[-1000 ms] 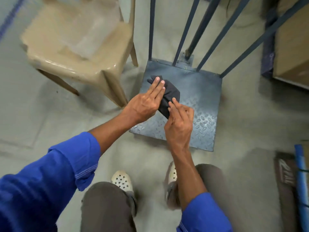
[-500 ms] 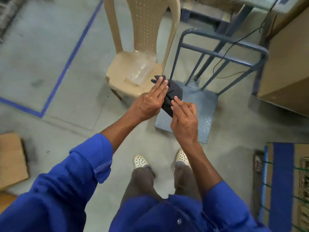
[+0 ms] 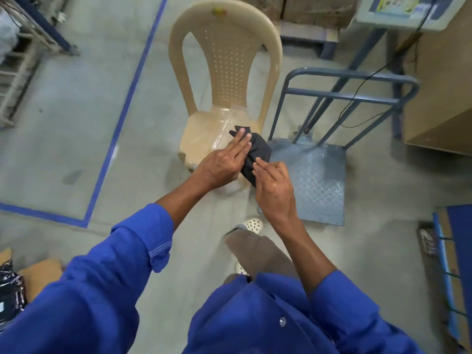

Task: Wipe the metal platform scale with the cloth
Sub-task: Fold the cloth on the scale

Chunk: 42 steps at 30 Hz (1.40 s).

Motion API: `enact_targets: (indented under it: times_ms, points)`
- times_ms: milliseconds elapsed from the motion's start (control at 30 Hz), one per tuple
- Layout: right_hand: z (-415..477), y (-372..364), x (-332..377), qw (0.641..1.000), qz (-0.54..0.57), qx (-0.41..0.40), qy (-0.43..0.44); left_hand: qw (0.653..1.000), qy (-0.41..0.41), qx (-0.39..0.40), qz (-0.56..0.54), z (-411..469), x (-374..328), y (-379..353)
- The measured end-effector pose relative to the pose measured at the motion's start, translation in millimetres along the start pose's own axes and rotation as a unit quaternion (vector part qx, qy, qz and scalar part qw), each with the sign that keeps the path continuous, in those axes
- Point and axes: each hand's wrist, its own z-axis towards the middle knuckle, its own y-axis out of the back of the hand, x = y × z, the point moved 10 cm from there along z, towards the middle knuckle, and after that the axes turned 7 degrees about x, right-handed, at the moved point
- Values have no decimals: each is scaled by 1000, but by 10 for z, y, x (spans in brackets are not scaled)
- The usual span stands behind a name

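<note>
Your left hand [image 3: 219, 166] lies with straight fingers [image 3: 241, 141] flat along the black cloth [image 3: 258, 152]; the thumb is hidden. Your right hand [image 3: 274, 185] pinches the cloth's near end with bent fingers. The cloth is held up between both hands, off the scale [image 3: 315, 180], whose grey checker plate sits on the floor [image 3: 383, 190] just right of the beige chair [image 3: 227, 60]. A coloured label [image 3: 393, 5] on the display [image 3: 367, 16] at top right is too blurred to read
</note>
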Motion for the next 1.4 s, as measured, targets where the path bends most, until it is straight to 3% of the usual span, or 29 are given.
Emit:
enact_targets:
  times_ms: [200,433,633,800,867,933,1033,1167,1267,1333,1400]
  points:
    - [491,-708,-66,999,-18,7,-33,999,-10,35,-25,138,742,-401]
    - [1142,-1464,-265,997,-18,-17,-79,995,-79,51,-33,513,1624,-950]
    - [1316,-3015,-1072,988,-26,-39,-144,980,-188,62,-28,783,2345,-2669]
    - [1281,-4181,-1742,973,-72,-50,-214,974,-203,89,-37,893,2775,-4013]
    - [1249,-4529,-1992,964,-79,-14,-253,968,-201,137,-60,859,2830,-4470]
    - [1158,-4895,-2184,943,-105,80,-305,956,-175,227,-56,817,2821,-4822]
    - [965,-5180,-2219,905,-153,191,-348,928,-154,340,21,711,2714,-5068]
    - [942,-5163,-2132,872,-167,284,-362,901,-160,387,111,617,2647,-5098]
    - [871,-5244,-2107,809,-226,421,-341,880,-169,407,175,620,2587,-5087]
    - [813,-5277,-2125,776,-254,471,-334,878,-175,403,192,652,2517,-5072]
    - [928,-5182,-2106,811,-228,417,-341,888,-147,397,178,703,2530,-5021]
